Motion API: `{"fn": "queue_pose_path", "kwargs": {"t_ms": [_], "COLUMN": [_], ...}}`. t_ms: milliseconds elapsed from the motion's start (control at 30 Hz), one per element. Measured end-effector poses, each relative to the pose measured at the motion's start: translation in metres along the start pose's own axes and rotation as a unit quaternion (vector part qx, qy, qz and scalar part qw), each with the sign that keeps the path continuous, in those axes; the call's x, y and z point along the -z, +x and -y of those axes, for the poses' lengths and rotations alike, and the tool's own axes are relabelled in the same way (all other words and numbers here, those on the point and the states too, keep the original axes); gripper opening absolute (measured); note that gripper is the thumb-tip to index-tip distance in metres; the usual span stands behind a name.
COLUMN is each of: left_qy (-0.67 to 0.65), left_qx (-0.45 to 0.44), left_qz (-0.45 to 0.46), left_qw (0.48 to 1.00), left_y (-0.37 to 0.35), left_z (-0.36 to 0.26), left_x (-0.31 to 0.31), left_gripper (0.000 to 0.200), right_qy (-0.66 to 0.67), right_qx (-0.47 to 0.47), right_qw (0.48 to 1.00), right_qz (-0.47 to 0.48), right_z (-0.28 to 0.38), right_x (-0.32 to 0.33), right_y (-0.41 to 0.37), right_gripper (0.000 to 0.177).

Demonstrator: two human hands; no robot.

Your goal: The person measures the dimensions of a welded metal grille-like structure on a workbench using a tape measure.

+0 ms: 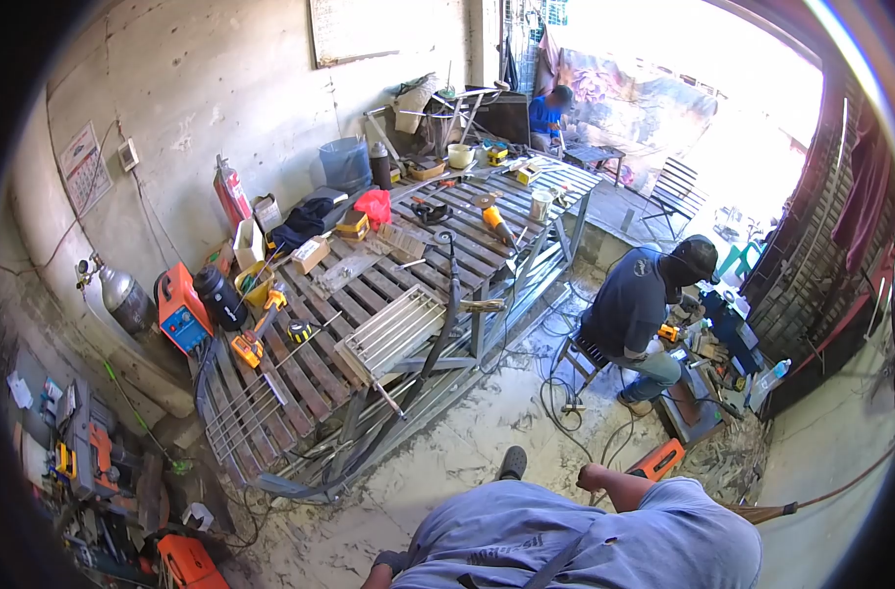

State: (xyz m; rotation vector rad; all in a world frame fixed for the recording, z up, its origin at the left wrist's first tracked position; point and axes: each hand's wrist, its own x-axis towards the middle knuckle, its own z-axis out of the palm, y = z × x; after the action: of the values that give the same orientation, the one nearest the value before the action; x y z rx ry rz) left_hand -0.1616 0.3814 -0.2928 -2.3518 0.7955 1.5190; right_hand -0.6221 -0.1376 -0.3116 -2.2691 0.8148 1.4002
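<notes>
At the bottom of the head view, my right hand [593, 478] is held out beside my grey shirt [585, 545], its fingers curled into a fist with nothing showing in them. Black cables [571, 420] lie on the dusty floor near it, and an orange machine [658, 458] stands just beyond. My left hand [377, 577] barely shows at the lower edge, close to a dark grey shape, with its fingers hidden. One dark shoe [512, 461] of mine pokes out ahead of the shirt.
A long slatted metal workbench [310, 388] holds a yellow drill [259, 332], an angle grinder [496, 224] and a metal grille [393, 332]. A seated person [626, 299] in dark clothes works at right; another person [545, 116] sits far back. Left stand a welder [182, 312] and gas cylinder [125, 294].
</notes>
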Motion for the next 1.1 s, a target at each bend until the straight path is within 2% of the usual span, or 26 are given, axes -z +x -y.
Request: {"fn": "queue_pose_path", "kwargs": {"t_ms": [133,233,333,367,433,467,500,533,600,633,667,700,733,800,900,967,1000,1067,1100], "left_qy": [-0.011,-0.022,-0.053,-0.068,-0.028,-0.012,-0.121,-0.164,-0.217,-0.242,-0.227,-0.178,-0.180,-0.129,-0.108,-0.082,-0.059,-0.014,-0.015], "left_qx": [0.003,0.007,0.015,0.018,-0.049,-0.080,-0.048,-0.024,-0.105,-0.156,-0.169,-0.226,-0.222,-0.239,-0.259,-0.272,-0.277,-0.287,-0.259], "left_qz": [-0.002,-0.004,-0.018,-0.030,-0.057,-0.068,-0.114,-0.150,-0.265,-0.366,-0.408,-0.519,-0.543,-0.572,-0.608,-0.646,-0.643,-0.636,-0.620], "left_qw": [1.000,1.000,0.998,0.997,0.997,0.994,0.985,0.975,0.934,0.885,0.868,0.805,0.789,0.774,0.743,0.708,0.711,0.717,0.740], "left_y": [-0.002,-0.003,-0.012,-0.015,0.027,0.032,0.018,0.002,0.004,-0.001,-0.009,0.006,-0.030,-0.062,-0.056,-0.049,-0.037,-0.011,0.001], "left_z": [0.001,0.002,-0.004,-0.006,0.001,0.003,-0.010,-0.028,-0.052,-0.068,-0.088,-0.102,-0.134,-0.178,-0.235,-0.272,-0.284,-0.308,-0.320], "left_x": [-0.001,-0.003,-0.001,-0.002,-0.001,-0.006,0.009,0.027,0.053,0.068,0.095,0.110,0.151,0.216,0.294,0.344,0.366,0.409,0.429], "left_gripper": [0.079,0.080,0.080,0.080,0.078,0.078,0.075,0.073,0.068,0.062,0.054,0.050,0.047,0.047,0.049,0.055,0.059,0.068,0.076], "right_qy": [-0.035,-0.033,-0.027,0.020,0.111,0.047,-0.019,-0.086,-0.063,-0.051,-0.030,-0.006,0.020,0.022,0.071,0.176,0.227,0.203,0.189], "right_qx": [0.061,0.032,0.042,0.015,-0.038,0.003,0.046,0.091,0.076,0.068,0.074,0.079,0.082,0.084,0.068,0.029,0.008,-0.007,-0.013], "right_qw": [0.997,0.999,0.999,1.000,0.993,0.999,0.998,0.992,0.995,0.996,0.994,0.990,0.983,0.988,0.989,0.977,0.967,0.974,0.977], "right_qz": [-0.043,-0.006,-0.010,-0.007,0.002,-0.013,-0.026,-0.035,-0.030,-0.027,-0.072,-0.118,-0.166,-0.132,-0.110,-0.114,-0.115,-0.101,-0.095], "right_z": [-0.012,0.008,0.009,0.013,0.032,0.028,0.016,0.007,0.018,0.026,0.027,0.026,0.023,0.012,-0.018,-0.046,-0.061,-0.081,-0.093], "right_x": [-0.018,0.008,0.008,0.010,0.028,0.018,-0.003,-0.017,0.003,0.015,0.019,0.021,0.026,0.043,0.063,0.060,0.066,0.095,0.111], "right_y": [0.022,-0.013,-0.010,-0.013,-0.043,-0.027,0.005,0.022,-0.003,-0.018,-0.030,-0.041,-0.046,-0.046,-0.025,0.000,0.009,0.007,0.009], "right_gripper": [0.023,0.023,0.028,0.030,0.034,0.036,0.039,0.041,0.043,0.044,0.038,0.032,0.028,0.028,0.028,0.028,0.029,0.031,0.032]}}
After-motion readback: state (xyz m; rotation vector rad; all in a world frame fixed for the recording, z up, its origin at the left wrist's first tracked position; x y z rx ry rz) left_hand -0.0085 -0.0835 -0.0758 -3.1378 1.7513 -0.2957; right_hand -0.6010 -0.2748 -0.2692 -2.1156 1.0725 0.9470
